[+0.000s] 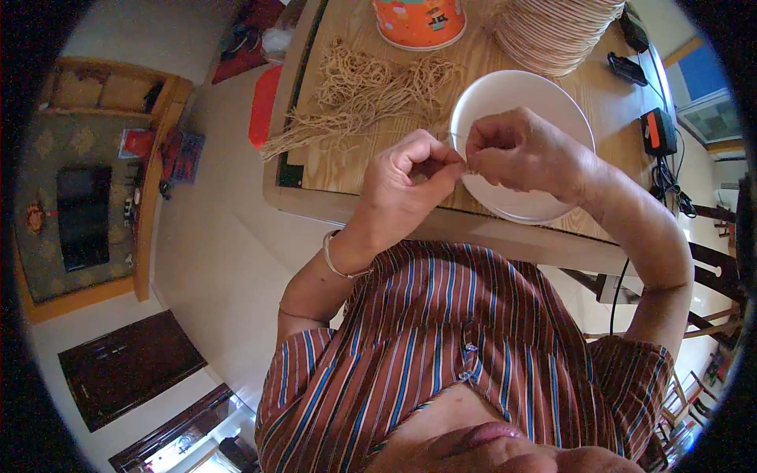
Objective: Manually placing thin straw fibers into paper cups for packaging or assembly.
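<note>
My left hand (410, 183) and my right hand (530, 154) meet at the left rim of a white round tub (509, 91). Thumb and forefinger of each hand are pinched together, the tips nearly touching. Whatever lies between them is too small to make out; a thin pale strand seems to show there. The tub stands at the table's near edge, its open mouth facing me, and my right hand covers part of it. A loose bundle of tan twine cords (371, 91) lies on the table beyond my left hand.
An orange printed tub (419, 22) stands at the back of the wooden table (315, 177). To its right is a tall stack of nested pale-rimmed tubs (556, 31). Along the right edge sit a black and orange box (658, 132) and tangled black cables (669, 189).
</note>
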Action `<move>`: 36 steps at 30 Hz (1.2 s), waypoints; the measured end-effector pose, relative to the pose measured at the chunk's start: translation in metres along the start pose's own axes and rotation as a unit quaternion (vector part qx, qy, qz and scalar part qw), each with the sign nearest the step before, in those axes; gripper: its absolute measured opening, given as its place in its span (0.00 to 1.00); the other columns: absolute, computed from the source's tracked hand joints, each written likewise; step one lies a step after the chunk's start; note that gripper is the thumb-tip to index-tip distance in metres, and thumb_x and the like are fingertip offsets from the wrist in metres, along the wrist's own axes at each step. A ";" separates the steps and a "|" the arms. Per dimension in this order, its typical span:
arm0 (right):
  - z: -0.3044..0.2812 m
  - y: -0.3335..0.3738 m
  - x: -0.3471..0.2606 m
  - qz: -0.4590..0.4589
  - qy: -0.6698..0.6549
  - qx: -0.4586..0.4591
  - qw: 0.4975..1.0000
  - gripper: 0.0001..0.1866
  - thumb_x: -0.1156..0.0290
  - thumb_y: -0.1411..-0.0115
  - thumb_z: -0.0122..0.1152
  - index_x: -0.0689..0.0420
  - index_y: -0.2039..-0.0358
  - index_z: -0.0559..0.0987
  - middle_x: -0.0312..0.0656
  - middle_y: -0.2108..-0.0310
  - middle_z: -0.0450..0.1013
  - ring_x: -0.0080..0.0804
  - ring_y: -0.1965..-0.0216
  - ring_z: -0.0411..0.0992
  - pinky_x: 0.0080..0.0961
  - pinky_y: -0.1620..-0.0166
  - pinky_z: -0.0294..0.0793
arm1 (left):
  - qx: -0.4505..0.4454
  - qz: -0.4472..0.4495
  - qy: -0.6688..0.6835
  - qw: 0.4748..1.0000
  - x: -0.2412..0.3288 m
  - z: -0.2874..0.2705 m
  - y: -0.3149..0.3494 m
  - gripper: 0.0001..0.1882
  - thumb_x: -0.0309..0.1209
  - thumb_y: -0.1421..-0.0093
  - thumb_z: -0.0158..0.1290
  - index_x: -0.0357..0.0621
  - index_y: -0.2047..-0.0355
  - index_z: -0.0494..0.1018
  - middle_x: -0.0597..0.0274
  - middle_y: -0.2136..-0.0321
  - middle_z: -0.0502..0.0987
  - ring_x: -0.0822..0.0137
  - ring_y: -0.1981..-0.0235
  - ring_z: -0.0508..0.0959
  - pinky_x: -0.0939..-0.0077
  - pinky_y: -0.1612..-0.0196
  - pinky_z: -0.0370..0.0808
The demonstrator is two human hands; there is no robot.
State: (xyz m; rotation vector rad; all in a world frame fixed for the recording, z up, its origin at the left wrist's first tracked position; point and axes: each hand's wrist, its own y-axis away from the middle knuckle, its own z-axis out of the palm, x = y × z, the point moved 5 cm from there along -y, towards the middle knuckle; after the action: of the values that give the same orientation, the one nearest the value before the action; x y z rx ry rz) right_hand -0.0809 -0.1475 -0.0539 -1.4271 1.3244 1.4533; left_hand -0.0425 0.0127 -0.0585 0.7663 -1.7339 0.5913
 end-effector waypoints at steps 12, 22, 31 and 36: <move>0.001 0.007 0.006 0.050 -0.081 -0.063 0.994 0.07 0.71 0.42 0.58 0.62 0.67 0.74 0.35 0.79 0.69 0.18 0.80 0.67 0.16 0.76 0.68 | -0.033 -0.126 0.159 0.979 -0.012 0.002 0.002 0.04 0.24 0.40 0.57 0.38 0.65 0.76 0.71 0.76 0.75 0.83 0.76 0.72 0.88 0.73 0.70; 0.008 0.017 -0.007 -0.146 0.164 0.074 0.973 0.08 0.73 0.42 0.62 0.60 0.63 0.74 0.38 0.75 0.72 0.22 0.73 0.71 0.23 0.69 0.71 | -0.024 -0.117 0.162 0.980 -0.013 0.002 0.002 0.05 0.25 0.40 0.57 0.38 0.63 0.76 0.71 0.75 0.75 0.83 0.75 0.72 0.88 0.71 0.71; 0.009 0.018 -0.010 -0.159 0.234 0.082 0.956 0.06 0.72 0.39 0.57 0.61 0.67 0.73 0.49 0.77 0.71 0.44 0.74 0.72 0.32 0.69 0.71 | -0.033 -0.116 0.138 0.983 -0.016 0.003 0.001 0.06 0.26 0.40 0.57 0.38 0.63 0.76 0.72 0.75 0.75 0.84 0.75 0.72 0.89 0.72 0.70; 0.006 0.015 -0.005 -0.149 0.207 0.066 0.965 0.07 0.71 0.38 0.56 0.62 0.68 0.72 0.49 0.79 0.70 0.42 0.76 0.70 0.32 0.70 0.70 | -0.031 -0.119 0.159 0.980 -0.017 0.006 -0.001 0.05 0.25 0.40 0.57 0.38 0.64 0.76 0.72 0.76 0.75 0.84 0.76 0.72 0.89 0.73 0.70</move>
State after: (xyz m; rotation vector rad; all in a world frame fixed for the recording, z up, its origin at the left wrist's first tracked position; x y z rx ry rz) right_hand -0.0960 -0.1439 -0.0466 -1.8146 1.3472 0.8845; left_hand -0.0422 0.0113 -0.0763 0.7756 -1.3392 0.4659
